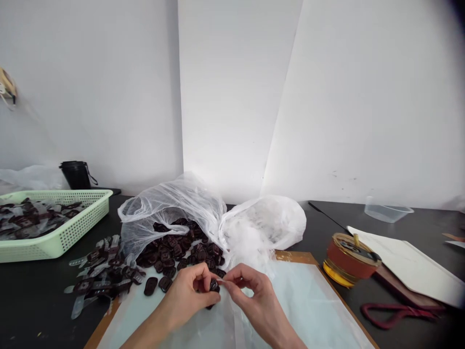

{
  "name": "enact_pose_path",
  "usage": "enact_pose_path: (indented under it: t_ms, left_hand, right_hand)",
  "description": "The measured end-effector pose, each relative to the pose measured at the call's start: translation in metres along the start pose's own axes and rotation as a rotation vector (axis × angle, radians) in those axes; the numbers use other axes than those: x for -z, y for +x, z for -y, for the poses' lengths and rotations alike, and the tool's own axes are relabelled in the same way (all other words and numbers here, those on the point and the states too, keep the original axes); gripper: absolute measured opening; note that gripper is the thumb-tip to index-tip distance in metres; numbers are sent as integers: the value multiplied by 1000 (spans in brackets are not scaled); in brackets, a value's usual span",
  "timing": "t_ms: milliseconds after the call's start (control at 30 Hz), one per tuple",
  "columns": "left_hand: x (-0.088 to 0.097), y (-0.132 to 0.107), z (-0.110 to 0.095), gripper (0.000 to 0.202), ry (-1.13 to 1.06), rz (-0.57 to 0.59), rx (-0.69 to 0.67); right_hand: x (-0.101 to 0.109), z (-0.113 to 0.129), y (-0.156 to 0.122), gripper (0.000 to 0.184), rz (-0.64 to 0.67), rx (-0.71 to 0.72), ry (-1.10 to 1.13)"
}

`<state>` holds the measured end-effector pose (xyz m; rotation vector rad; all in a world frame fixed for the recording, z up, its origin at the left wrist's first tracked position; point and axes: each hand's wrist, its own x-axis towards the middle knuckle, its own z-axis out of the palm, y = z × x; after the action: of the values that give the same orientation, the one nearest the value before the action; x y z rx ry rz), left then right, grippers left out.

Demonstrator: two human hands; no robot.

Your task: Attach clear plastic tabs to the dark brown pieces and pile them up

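My left hand (185, 296) is shut on a dark maroon oblong buckle (214, 286), which it holds low over a pale plastic sheet (298, 310). My right hand (250, 300) pinches a thin clear plastic strip (225, 281) against that buckle. Many similar buckles (174, 254) spill from a torn clear plastic bag (163, 208) just beyond my hands. Several buckles with clear tabs (105, 271) lie in a loose heap to the left of my left hand. Part of the buckle is hidden by my fingers.
A pale green mesh basket (61, 228) of tabbed buckles stands at the left on the black table (334, 215). To the right are a red and gold spool (352, 257), red-handled scissors (395, 312), white paper (410, 261) and a clear plastic tub (387, 212).
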<state>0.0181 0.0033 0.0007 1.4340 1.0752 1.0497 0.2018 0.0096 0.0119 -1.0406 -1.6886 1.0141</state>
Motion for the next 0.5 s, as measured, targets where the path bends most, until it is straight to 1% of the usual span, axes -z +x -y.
enact_pose_path:
  t_ms: [133,300,433,500]
  left_hand:
    - [0,1,0,26,-84,-3,29]
    - [-2,4,1,32,-234,-29,58]
    - [-1,4,3,27,-264,42,61]
    - [0,4,5,24,-275,69,33]
  right_hand:
    - [1,2,-3,12,18,50,-80]
    - [0,2,-5,11,34,53,-72]
    - [-3,0,-4,10,34,7,-13]
    - [-4,-2,-2,10,29,-43,72]
